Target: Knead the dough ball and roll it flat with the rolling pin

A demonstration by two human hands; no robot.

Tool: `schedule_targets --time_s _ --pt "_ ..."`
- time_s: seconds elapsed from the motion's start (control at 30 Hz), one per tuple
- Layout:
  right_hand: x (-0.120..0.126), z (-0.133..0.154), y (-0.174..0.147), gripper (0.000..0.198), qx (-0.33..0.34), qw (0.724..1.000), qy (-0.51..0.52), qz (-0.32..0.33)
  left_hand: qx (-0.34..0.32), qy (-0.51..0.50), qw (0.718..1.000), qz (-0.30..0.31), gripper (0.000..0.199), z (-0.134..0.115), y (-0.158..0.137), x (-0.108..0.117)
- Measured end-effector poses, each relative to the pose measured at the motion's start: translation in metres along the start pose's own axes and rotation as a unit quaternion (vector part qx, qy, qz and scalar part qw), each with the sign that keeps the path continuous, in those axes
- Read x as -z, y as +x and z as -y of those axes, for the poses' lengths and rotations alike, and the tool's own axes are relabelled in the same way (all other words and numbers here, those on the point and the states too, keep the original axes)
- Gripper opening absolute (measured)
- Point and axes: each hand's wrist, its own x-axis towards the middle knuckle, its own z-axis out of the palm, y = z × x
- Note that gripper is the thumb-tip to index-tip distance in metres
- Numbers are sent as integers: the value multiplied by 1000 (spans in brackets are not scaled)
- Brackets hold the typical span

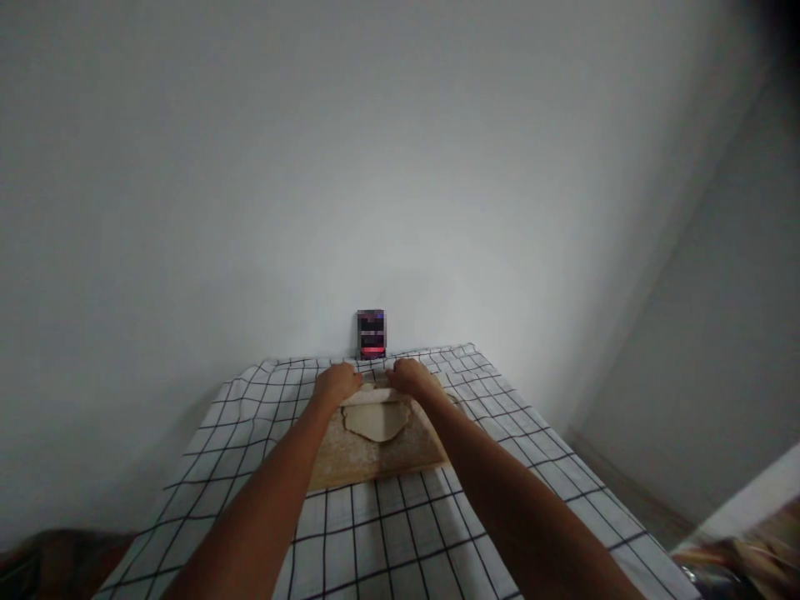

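Both my arms reach forward over a floured wooden board (368,467). A pale sheet of dough (377,423) lies on it, with a rounded edge towards me. Across the dough's far part lies a light rolling pin (375,398). My left hand (338,383) is closed at the pin's left side, and my right hand (412,377) is closed at its right side. The backs of my hands hide most of my fingers and the pin's ends.
A white tablecloth with dark grid lines (400,533) covers the table. A dark box-like object, blurred out (372,335), stands at the far edge against the pale wall (400,167). Blurred items (743,558) show at the lower right.
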Motion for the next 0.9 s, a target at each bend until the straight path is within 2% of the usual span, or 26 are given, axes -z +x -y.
schedule_targets --time_s 0.4,0.67,0.9 --pt "10 5 -14 44 -8 1000 10 14 13 -11 1000 3 44 -2 -11 4" --pt "20 10 -27 44 -14 1000 19 16 1 -15 1000 -9 44 -2 -18 7" --pt "19 10 -37 49 -2 1000 7 3 -14 -7 1000 -22 46 -4 -31 8"
